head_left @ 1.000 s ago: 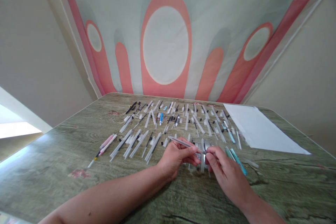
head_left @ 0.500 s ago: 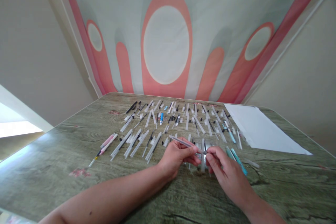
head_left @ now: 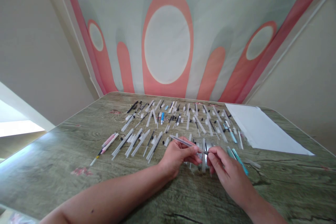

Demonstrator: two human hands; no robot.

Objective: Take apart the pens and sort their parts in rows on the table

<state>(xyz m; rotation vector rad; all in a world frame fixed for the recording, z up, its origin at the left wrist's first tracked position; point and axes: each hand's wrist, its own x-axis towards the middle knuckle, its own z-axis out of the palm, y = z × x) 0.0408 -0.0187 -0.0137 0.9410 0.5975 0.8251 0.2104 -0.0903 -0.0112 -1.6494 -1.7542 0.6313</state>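
Note:
Pinched between thumb and fingers of my left hand [head_left: 181,154] is a clear pen barrel [head_left: 183,141], tilted with its far end up to the left. My right hand [head_left: 223,164] is closed at the barrel's lower right end, fingertips on a small dark piece [head_left: 206,153] there. Whether that piece sits in the barrel or only against it, I cannot tell. Below the hands another clear barrel [head_left: 203,164] lies on the table, partly covered by the fingers. Teal pen parts [head_left: 240,161] rest just right of my right hand.
Rows of clear barrels, dark refills and small caps [head_left: 141,143] spread across the wood-grain table [head_left: 126,196]. Pink pen parts [head_left: 109,143] lie at the left, a blue pen piece [head_left: 162,118] in the middle. A white sheet [head_left: 270,129] covers the right back.
Both hands keep almost the same pose at the barrel; my right fingertips have shifted very slightly right. The whole view has drifted a little.

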